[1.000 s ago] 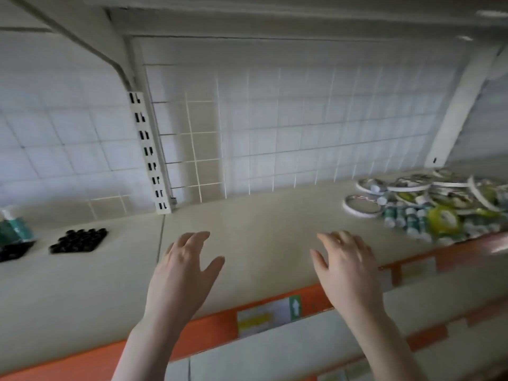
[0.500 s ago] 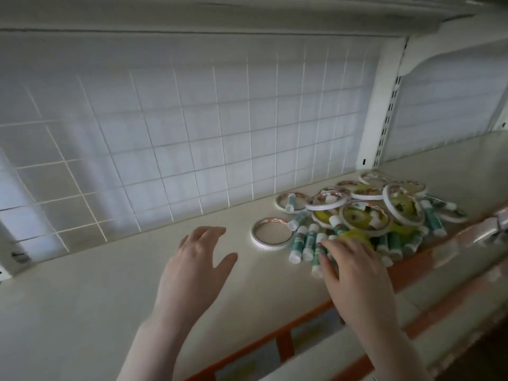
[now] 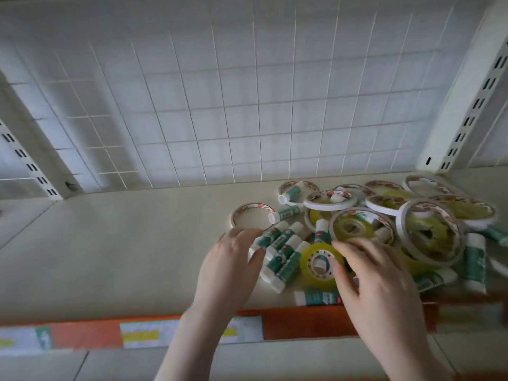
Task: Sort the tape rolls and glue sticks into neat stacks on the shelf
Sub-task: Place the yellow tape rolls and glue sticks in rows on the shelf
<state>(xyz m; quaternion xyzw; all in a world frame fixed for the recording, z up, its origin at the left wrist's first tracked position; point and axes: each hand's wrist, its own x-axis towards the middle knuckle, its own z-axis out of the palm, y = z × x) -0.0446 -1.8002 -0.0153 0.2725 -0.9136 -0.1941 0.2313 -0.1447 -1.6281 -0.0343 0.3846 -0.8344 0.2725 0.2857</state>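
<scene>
A jumbled heap of tape rolls and glue sticks lies on the right half of the cream shelf (image 3: 115,251). Several green-and-white glue sticks (image 3: 280,251) lie side by side at the heap's left edge. A yellow clear tape roll (image 3: 319,264) lies flat just right of them. Thin white-rimmed tape rolls (image 3: 428,235) pile up behind, and one lone white ring (image 3: 251,217) lies apart at the left. My left hand (image 3: 231,268) hovers with loosely spread fingers at the glue sticks' left ends. My right hand (image 3: 376,281) reaches over the heap, its thumb on the yellow roll.
A white wire grid (image 3: 247,105) backs the shelf. Slotted uprights stand at the far left (image 3: 30,166) and the right (image 3: 467,114). An orange price rail (image 3: 82,334) runs along the front edge. The shelf's left half holds nothing.
The view has swung right and closer to the heap. Both hands have moved forward to the pile; my right thumb now touches the yellow roll and my left hand has reached the glue sticks.
</scene>
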